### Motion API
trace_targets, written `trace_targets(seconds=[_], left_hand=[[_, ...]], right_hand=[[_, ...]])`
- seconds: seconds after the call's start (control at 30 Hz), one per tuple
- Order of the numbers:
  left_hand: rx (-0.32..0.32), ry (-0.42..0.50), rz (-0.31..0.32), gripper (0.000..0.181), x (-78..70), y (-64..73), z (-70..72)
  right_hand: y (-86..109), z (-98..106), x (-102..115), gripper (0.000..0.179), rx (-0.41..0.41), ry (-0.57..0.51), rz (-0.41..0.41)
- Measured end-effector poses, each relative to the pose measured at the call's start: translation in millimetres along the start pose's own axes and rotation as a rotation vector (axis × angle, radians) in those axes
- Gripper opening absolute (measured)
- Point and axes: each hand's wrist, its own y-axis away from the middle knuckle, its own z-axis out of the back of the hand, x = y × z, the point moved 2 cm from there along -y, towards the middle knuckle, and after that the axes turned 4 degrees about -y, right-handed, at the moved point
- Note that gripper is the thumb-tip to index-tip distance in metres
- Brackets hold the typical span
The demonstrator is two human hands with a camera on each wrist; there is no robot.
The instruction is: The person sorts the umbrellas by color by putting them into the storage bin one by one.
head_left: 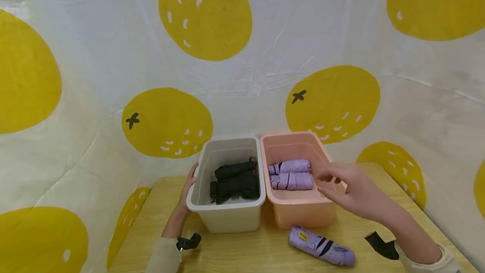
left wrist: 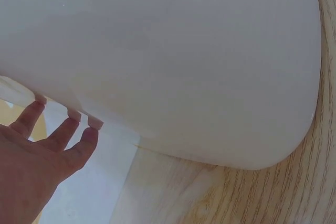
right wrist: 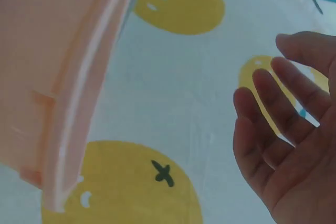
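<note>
My left hand [head_left: 185,191] touches the outer left side of a white bin [head_left: 235,220]; in the left wrist view its fingertips [left wrist: 89,134] meet the bin's wall. Inside lie black folded umbrellas [head_left: 236,185] side by side. Beside it stands a pink bin [head_left: 303,216] with two purple folded umbrellas [head_left: 291,181] on its left half. Over that bin's right rim hovers my right hand [head_left: 358,191], fingers loosely bent and holding nothing. In the right wrist view, the hand [right wrist: 294,135] is apart from the pink rim. Another purple folded umbrella [head_left: 322,245] lies in front of the pink bin.
Both bins stand close together on a light wooden table [head_left: 235,252]. Behind and around the table hangs a white cloth [head_left: 261,33] printed with large yellow fruit. Dark straps [head_left: 380,245] show near the wrists.
</note>
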Motion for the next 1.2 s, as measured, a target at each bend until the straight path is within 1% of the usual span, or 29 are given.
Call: trace_targets(seconds=[0.1, 0.2, 0.3, 0.37, 0.43, 0.5, 0.57, 0.63, 0.73, 0.83, 0.93, 1.03, 1.13, 1.2], left_hand=[[-0.014, -0.003, 0.016, 0.054, 2.3, 0.0, 1.6], [-0.028, -0.003, 0.014, 0.053, 5.2, -1.9, 2.7], [-0.035, -0.01, 0.001, 0.053, 7.7, -4.8, 3.4], [-0.035, -0.012, -0.003, 0.054, 8.5, -5.3, 3.8], [-0.026, -0.019, -0.005, 0.054, 9.0, -5.2, 4.0], [-0.016, -0.033, -0.007, 0.054, 9.3, -4.7, 4.2], [-0.01, -0.038, -0.008, 0.053, 9.7, -4.0, 4.3], [-0.01, -0.037, -0.001, 0.053, 10.3, -3.0, 4.3], [-0.019, -0.026, 0.009, 0.053, 11.5, -1.3, 4.4], [-0.019, -0.032, 0.012, 0.053, 12.9, -0.7, 4.4], [-0.017, -0.029, 0.002, 0.053, 13.4, -0.7, 4.3], [-0.026, -0.024, 0.001, 0.053, 13.3, -1.0, 4.3], [-0.031, -0.033, 0.002, 0.053, 13.1, -1.1, 3.7], [-0.027, -0.036, -0.001, 0.053, 12.9, -1.5, 2.8]], right_hand=[[21.0, -17, 1, 0.041, -0.033, 0.049, 0.009], [40.4, -35, 1, 0.032, -0.035, 0.093, 0.025], [58.0, -56, -3, 0.022, -0.016, 0.121, 0.059], [71.2, -72, -7, 0.023, 0.019, 0.122, 0.065], [84.9, -87, -13, 0.027, 0.061, 0.113, 0.049], [98.3, -100, -21, 0.031, 0.102, 0.114, 0.013], [109.5, -110, -31, 0.034, 0.123, 0.118, -0.018], [118.4, -118, -40, 0.035, 0.14, 0.145, -0.05], [127.6, -130, -53, 0.043, 0.182, 0.181, -0.079], [134.2, -140, -63, 0.059, 0.255, 0.197, -0.135], [137.4, -148, -71, 0.074, 0.312, 0.184, -0.173], [137.9, -154, -75, 0.078, 0.364, 0.144, -0.216], [137.5, -158, -76, 0.078, 0.437, 0.094, -0.29], [136.9, -157, -74, 0.075, 0.472, 0.062, -0.337]])
